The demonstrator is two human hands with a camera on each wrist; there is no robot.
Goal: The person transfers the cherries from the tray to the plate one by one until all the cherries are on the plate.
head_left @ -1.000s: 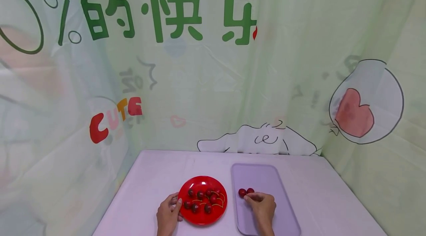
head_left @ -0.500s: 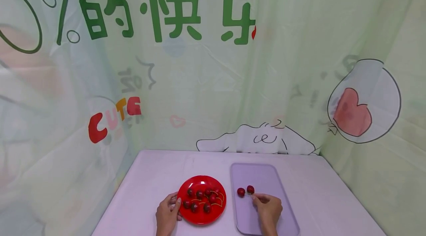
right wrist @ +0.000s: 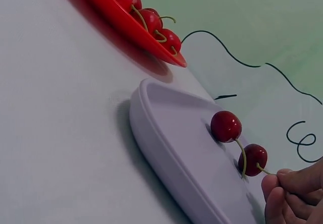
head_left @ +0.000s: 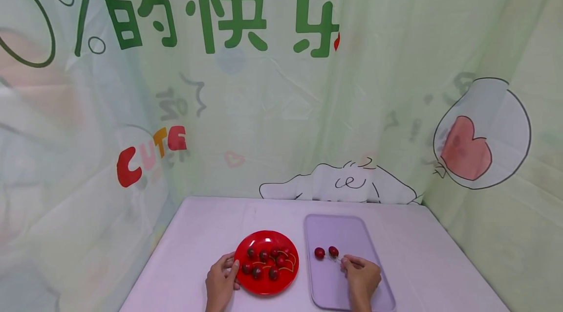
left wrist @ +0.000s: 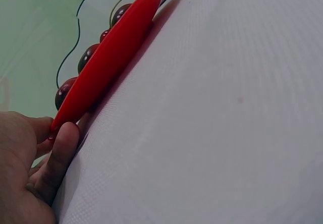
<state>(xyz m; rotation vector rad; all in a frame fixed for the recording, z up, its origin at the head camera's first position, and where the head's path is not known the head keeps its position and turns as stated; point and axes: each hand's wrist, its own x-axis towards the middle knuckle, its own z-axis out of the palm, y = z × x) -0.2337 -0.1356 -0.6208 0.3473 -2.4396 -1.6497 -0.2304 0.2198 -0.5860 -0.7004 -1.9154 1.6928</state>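
Note:
My left hand [head_left: 221, 280] holds the rim of a red plate [head_left: 268, 289] at its left side, with the thumb at the edge. On the plate lie several dark red cherries [head_left: 265, 256], some with stems. My right hand [head_left: 364, 277], over the lilac tray [head_left: 337, 229], pinches the stem of a cherry [right wrist: 252, 159] between thumb and fingertip. That cherry sits low, close over the tray. Just left of it, a second cherry [right wrist: 226, 126] rests on the tray with its stem trailing toward the first. In the left wrist view the plate [left wrist: 108, 65] appears edge-on beside the thumb.
Plate and tray stand side by side on a white-covered table [head_left: 211, 226], a narrow strip of cloth between them. The tray has a low raised wall [right wrist: 151, 110]. Printed curtains [head_left: 281, 106] enclose the table at the back and both sides.
My right hand has moved right, away from the cherries, drawing one cherry by its stem slightly apart from the other. Its stem now shows. My left hand and the plate keep their place.

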